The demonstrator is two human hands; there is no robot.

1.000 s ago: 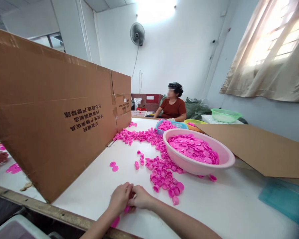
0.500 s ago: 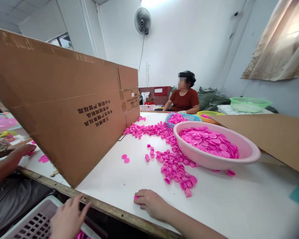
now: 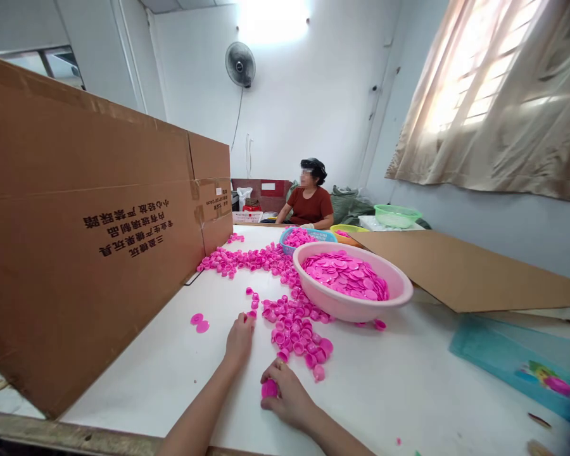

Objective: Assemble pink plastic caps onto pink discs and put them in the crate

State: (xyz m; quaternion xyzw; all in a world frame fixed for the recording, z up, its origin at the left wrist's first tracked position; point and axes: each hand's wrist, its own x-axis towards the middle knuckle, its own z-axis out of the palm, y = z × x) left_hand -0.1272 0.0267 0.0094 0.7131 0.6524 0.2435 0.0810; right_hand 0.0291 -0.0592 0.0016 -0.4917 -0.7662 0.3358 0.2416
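My left hand [image 3: 240, 337] rests on the white table [image 3: 137, 386] with its fingertips bunched at a few loose magenta plastic caps [image 3: 251, 314]. My right hand [image 3: 286, 396] curls around one magenta cap [image 3: 268, 388], just below a spread of similar caps [image 3: 294, 332]. Two flat magenta discs [image 3: 199, 323] lie to the left of my hands. Beyond the caps stands a pale pink plastic basin [image 3: 399, 291] heaped with flat magenta discs. A blue basket [image 3: 308, 235] behind it holds more pink pieces.
A tall printed cardboard sheet [image 3: 90, 234] stands along the table's left side, and a flat one [image 3: 470, 272] lies at the right. A teal plastic sheet [image 3: 513, 364] lies at the right. A seated co-worker [image 3: 308, 206] is at the far end, near a yellow bowl [image 3: 349, 229].
My hands were together at the table's near edge, then my left hand dipped to a white crate below it. Now both are on the table, and my right hand holds a cap.
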